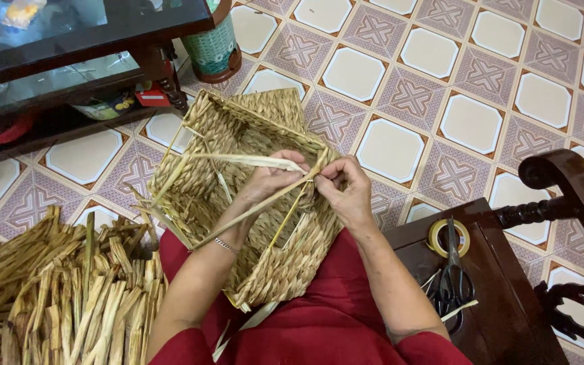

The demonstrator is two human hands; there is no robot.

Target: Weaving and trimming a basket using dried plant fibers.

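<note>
- Head view looks down on a half-woven straw basket (pixel 251 203) resting on the person's lap, over red cloth, its open mouth tilted toward the tiled floor (pixel 400 88).
- Left hand (pixel 273 177) lies across the basket's rim, fingers curled together over a pale flat strand (pixel 238 159) that runs leftward across the opening.
- Right hand (pixel 347 189) sits just beside it at the rim, thumb and fingertips pinched on a thin strand end; exactly how much is clamped is hidden by the knuckles.
- Judging by this, the step in hand is working a strand into the rim weave.
- Next move likely calls for pulling that strand snug while the left hand holds the rim steady, keeping the fibre flat so it does not twist or split.
- A bundle of dried stalks (pixel 62 290) lies on the floor at the left; scissors (pixel 451 280) and a tape roll (pixel 449 236) rest on the dark wooden stool (pixel 495 311) at the right.
</note>
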